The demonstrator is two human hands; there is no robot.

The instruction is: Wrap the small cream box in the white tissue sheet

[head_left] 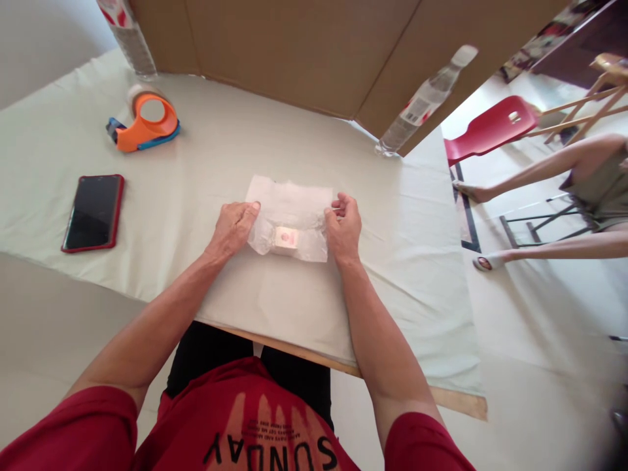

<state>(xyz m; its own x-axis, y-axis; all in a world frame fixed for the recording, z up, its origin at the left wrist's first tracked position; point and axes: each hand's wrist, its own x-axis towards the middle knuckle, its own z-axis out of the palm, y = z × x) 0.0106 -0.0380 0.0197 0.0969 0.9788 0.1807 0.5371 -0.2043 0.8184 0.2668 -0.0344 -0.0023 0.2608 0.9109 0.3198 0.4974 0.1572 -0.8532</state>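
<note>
A sheet of translucent bubble wrap [289,198] lies on the cloth in front of me, partly folded along its near side. On the near part of the wrap sits a small pale box [286,238] with a pinkish mark on its top. My left hand [234,226] is closed on the left edge of the wrap, thumb on top. At the opposite edge, my right hand [344,229] pinches the wrap between thumb and curled fingers. Neither hand touches the box.
An orange and blue tape dispenser [147,124] and a phone in a red case [94,212] lie left. Water bottles stand at the back left [128,39] and right [424,104], by a cardboard panel [284,52]. A person's legs [554,163] and a red chair [495,127] are at right.
</note>
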